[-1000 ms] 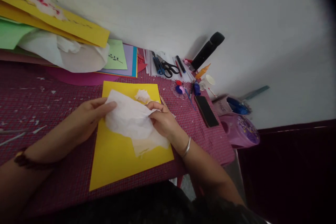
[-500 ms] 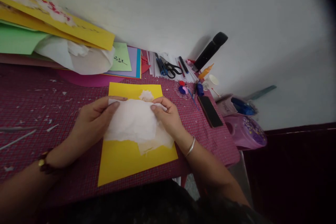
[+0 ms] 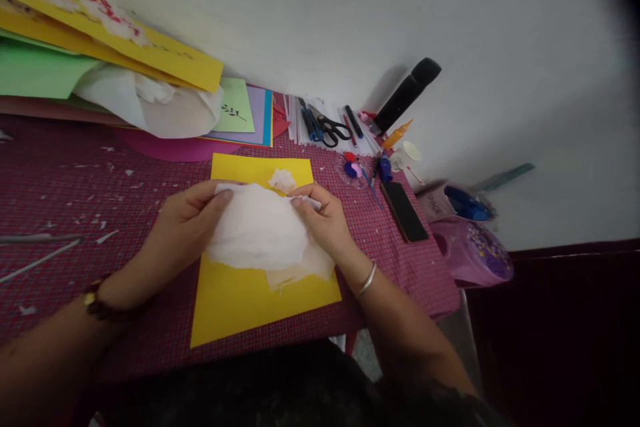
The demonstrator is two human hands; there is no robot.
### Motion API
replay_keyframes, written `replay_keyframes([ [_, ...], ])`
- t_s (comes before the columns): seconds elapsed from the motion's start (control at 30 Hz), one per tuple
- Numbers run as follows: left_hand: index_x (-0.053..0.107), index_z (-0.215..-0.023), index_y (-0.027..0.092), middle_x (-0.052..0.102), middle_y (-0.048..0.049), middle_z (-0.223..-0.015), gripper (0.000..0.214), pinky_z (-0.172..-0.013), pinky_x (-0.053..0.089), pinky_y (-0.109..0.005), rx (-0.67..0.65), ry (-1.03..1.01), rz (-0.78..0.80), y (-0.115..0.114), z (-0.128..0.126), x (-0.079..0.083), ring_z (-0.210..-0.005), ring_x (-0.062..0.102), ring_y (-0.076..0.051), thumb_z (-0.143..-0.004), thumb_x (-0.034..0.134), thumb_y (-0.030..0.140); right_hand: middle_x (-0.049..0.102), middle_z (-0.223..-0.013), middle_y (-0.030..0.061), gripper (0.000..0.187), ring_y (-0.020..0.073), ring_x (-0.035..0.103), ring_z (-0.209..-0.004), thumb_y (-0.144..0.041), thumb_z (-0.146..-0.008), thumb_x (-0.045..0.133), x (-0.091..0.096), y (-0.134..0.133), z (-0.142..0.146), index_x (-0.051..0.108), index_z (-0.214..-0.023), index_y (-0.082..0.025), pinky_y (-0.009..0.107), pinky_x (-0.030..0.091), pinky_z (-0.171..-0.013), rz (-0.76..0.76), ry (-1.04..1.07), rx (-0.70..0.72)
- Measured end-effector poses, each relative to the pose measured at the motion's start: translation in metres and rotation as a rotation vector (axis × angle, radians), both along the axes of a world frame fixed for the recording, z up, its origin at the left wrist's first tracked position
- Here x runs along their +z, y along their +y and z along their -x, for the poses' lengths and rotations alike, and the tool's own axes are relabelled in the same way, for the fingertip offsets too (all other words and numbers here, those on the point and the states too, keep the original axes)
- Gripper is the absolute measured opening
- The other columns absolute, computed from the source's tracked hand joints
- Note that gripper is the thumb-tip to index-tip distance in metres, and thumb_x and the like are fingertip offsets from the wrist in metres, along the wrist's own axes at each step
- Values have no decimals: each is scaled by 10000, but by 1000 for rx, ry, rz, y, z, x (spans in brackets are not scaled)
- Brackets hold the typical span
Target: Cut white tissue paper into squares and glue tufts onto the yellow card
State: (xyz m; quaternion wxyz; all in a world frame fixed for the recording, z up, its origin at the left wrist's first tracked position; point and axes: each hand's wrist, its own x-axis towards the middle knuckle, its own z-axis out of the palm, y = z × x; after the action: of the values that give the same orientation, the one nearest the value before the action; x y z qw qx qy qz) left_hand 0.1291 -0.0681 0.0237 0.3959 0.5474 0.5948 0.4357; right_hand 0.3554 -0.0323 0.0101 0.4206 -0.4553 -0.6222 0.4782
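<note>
A thin white tissue paper [image 3: 260,227] is stretched between my two hands over a yellow sheet of paper [image 3: 240,313]. My left hand [image 3: 193,213] pinches its upper left corner between thumb and fingers. At the upper right, my right hand [image 3: 323,220] grips the edge the same way, and a small fold sticks out by the fingers. The lower edge of the tissue is ragged, with a thinner layer hanging at the lower right. Beyond the tissue, a small torn white tuft [image 3: 283,180] lies on the yellow sheet's upper part.
Black-handled scissors [image 3: 334,130] and pens rest on white paper strips at the back. A phone [image 3: 404,211] lies to the right, near a paint palette [image 3: 351,169]. Stacked coloured sheets [image 3: 150,53] lean at the back left. Paper scraps dot the checked tablecloth [image 3: 140,207].
The tissue's upper edge now bows up more between my hands, and its right corner bunches at my right fingers. The whole view has shifted slightly.
</note>
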Motion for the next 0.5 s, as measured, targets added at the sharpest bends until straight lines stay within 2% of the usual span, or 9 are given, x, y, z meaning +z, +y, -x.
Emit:
replay_keyframes([
  [0.1,768,-1039,161,799,-82,-1104,248,-799,543,-295,4,47,-110,-2,-1,-1,-953,695,-193,-938,591,303,522,-708,-35,161,125,429,-646,-388,-844,639,-1,1,0,644,-866,-228,270,331,-597,-22,-20,-3],
  [0.17,773,-1051,165,805,-92,-1128,256,-846,563,-334,-8,37,-137,-2,-2,-3,-992,719,-219,-930,598,306,506,-694,-41,168,126,427,-645,-398,-847,636,-2,0,0,638,-866,-231,273,333,-598,-15,-34,-2],
  [0.37,785,-1064,182,810,-71,-1127,259,-904,576,-362,-44,58,-147,-2,-3,-3,-992,730,-212,-939,582,282,503,-691,-45,151,121,436,-634,-380,-853,650,-3,-2,0,642,-869,-230,270,360,-591,-48,-55,15],
  [0.43,778,-1089,166,805,-64,-1126,265,-894,579,-355,1,65,-119,-3,0,2,-977,720,-199,-958,596,306,511,-691,-49,155,114,439,-612,-389,-873,666,0,0,-3,653,-899,-236,264,372,-573,-52,-36,18],
  [0.5,760,-1128,145,795,-69,-1086,301,-810,597,-355,77,61,-81,-3,7,5,-898,714,-196,-984,609,363,512,-676,-58,177,109,447,-578,-411,-908,664,5,5,-8,661,-981,-250,262,401,-560,-54,3,6],
])
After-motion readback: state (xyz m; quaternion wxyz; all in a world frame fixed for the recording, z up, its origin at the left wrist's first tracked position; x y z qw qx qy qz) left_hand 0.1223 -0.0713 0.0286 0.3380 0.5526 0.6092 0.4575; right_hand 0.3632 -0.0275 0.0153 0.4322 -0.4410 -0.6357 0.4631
